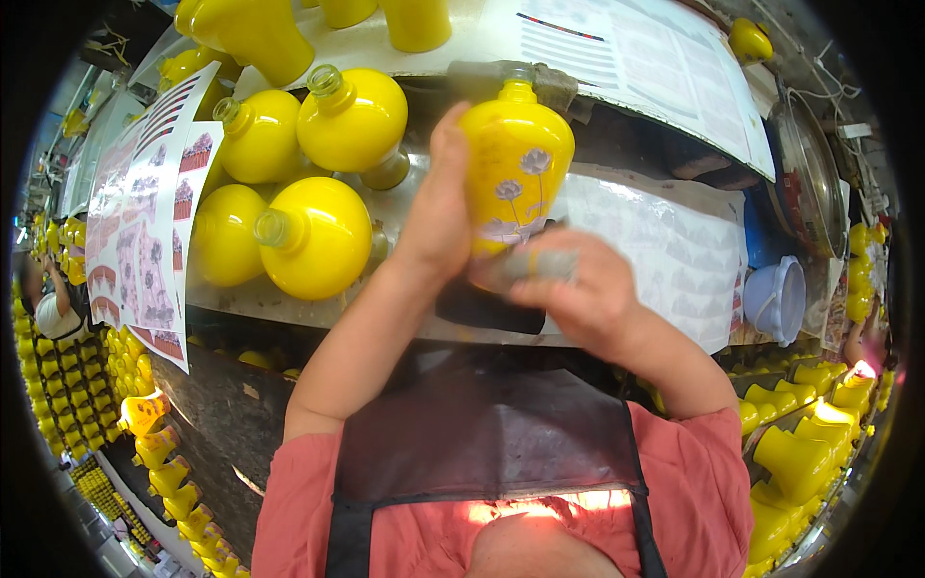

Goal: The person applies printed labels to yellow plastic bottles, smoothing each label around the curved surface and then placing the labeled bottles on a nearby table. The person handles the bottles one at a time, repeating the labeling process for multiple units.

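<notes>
A glossy yellow bottle [515, 135] with grey-purple lotus flower pictures on its front lies in front of me, its neck pointing away. Along its left side my left hand [438, 188] grips it, fingers partly hidden behind the body. At the bottle's lower end my right hand [583, 284] is closed on a small flat grey piece [549, 265], blurred by motion, its exact kind unclear. That piece is close to or against the bottle's lower front. The bottle's neck is next to a dark rag-like bundle [554, 89].
Several plain yellow bottles [318, 236] stand to the left, beside printed decal sheets [145, 212]. A pale sheet [646, 260] covers the bench on the right, near a light-purple bucket [774, 301]. Yellow vessels [795, 458] line the lower right; stacked rows stand far left.
</notes>
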### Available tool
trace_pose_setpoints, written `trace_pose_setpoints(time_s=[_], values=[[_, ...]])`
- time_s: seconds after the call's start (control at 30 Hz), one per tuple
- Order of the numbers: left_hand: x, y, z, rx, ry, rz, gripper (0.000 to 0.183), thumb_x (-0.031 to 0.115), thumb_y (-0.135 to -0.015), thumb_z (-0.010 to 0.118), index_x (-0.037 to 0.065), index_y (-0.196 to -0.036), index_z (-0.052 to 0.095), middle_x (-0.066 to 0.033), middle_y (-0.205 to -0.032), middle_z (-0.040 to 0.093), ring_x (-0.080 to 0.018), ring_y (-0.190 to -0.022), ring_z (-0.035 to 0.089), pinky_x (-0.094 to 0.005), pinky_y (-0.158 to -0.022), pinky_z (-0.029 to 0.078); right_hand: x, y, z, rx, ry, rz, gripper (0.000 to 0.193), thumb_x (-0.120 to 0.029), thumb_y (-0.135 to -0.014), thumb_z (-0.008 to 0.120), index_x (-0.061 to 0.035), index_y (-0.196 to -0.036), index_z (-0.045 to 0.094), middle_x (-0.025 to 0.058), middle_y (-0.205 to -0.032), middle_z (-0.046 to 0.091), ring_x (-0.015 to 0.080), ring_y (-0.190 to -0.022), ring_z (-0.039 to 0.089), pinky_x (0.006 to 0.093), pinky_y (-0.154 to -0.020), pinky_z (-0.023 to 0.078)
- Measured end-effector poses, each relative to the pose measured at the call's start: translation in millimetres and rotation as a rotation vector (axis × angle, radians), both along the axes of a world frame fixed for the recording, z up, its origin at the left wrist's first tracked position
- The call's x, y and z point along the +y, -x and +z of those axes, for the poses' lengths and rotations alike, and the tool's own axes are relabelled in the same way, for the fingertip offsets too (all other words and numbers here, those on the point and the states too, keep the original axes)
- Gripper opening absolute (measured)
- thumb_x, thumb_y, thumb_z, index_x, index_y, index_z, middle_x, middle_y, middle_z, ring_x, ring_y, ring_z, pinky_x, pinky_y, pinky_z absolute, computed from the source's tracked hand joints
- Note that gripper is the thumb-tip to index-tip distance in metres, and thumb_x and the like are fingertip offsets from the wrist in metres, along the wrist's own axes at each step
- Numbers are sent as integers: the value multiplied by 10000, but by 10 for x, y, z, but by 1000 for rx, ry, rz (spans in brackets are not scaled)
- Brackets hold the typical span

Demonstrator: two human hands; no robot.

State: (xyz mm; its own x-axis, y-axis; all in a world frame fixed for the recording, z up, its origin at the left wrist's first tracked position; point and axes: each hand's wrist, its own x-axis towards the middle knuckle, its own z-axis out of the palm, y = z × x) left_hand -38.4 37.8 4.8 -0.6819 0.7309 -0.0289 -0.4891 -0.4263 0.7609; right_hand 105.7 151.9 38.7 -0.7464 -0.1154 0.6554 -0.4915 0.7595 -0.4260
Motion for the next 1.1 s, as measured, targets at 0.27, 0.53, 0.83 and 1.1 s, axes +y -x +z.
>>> trace_pose_setpoints(time_s=[0.27,0.53,0.83,1.1], values=[[1,-29,41,-77,21,26,551,368,-1101,411,122,-1561,233,-122,-1458,498,-284,-1290,541,-447,-1106,427,141,33,-124,-144,562,-525,252,54,-837,769,-31,-1057,682,81,-961,725,130,-810,685,256,-720,539],[-70,-28,67,-52,-68,-68,655,299,-1055,528,97,-1580,193,-151,-1483,464,-296,-1318,512,-416,-1103,432,163,298,48,27,237,-677,312,-35,-862,784,-13,-1142,647,125,-1028,702,194,-898,690,300,-801,552],[-91,-40,11,387,303,48,941,170,-881,748,38,-1591,145,-208,-1456,439,-315,-1324,489,-415,-1123,409,367,500,420,-78,364,-578,274,-36,-876,744,-15,-1135,656,81,-1009,724,145,-915,701,269,-816,546],[53,155,24,582,398,190,702,262,-844,786,12,-1415,462,-191,-1335,516,-318,-1243,542,-407,-1073,440,533,812,680,-254,117,-328,240,-81,-898,708,-2,-1124,703,115,-961,743,144,-861,701,278,-780,549]])
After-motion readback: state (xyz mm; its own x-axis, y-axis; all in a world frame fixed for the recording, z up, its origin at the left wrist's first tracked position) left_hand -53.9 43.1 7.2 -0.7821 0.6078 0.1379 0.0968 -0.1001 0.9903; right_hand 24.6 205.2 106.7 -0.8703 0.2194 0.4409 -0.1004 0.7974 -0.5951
